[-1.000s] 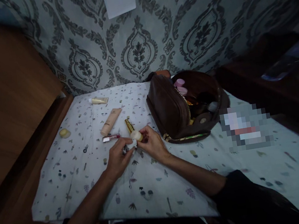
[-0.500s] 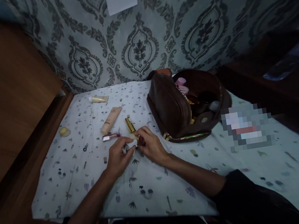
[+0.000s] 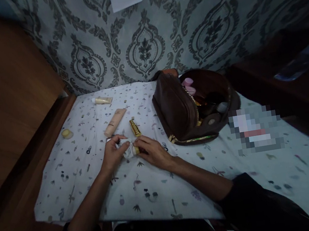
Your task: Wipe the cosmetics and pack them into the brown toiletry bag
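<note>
My left hand (image 3: 113, 152) is closed in a pinch on a crumpled white wipe (image 3: 128, 151). The wipe wraps one end of a small cosmetic tube with a gold band (image 3: 137, 149). My right hand (image 3: 153, 152) is closed around the tube's other end, and the fingers hide most of it. Just beyond my fingers lies a shiny gold cosmetic bottle (image 3: 134, 128). A beige squeeze tube (image 3: 115, 122) rests to its left. The lipstick by my left hand is mostly covered by it.
A brown leather cosmetic bag (image 3: 175, 106) stands unzipped at the right with several items inside. A small cream tube (image 3: 103, 100) and a yellow-lidded jar (image 3: 66, 133) lie at the left. A blurred-out item (image 3: 256, 129) is right of the bag. A patterned wall rises behind.
Both hands have shifted slightly left. The wipe now sits around the end of the gold-banded tube, and my left hand covers most of the lipstick that showed before.
</note>
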Motion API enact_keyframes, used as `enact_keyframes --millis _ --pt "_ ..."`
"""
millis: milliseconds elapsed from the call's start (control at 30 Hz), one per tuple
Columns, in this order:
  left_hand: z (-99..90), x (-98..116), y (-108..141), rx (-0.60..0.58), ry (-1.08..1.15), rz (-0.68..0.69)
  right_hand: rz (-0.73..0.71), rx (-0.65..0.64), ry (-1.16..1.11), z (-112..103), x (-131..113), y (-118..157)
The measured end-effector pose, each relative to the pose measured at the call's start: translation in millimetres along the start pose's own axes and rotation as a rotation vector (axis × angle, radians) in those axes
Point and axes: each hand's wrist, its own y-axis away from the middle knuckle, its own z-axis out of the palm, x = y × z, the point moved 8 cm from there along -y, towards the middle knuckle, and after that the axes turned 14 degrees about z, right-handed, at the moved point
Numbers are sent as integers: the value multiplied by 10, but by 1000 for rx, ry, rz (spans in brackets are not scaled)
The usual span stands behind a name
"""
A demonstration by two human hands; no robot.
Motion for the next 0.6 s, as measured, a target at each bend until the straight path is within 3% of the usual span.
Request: enact_keyframes --millis 267,433,600 --pt "72 -231 113 16 359 -398 55 -52 -415 -53 51 -30" --pt "44 -215 105 72 377 -384 256 -35 -663 -36 236 -75" --pt "-9 -168 81 22 263 -244 339 53 -660 -57 363 -81"
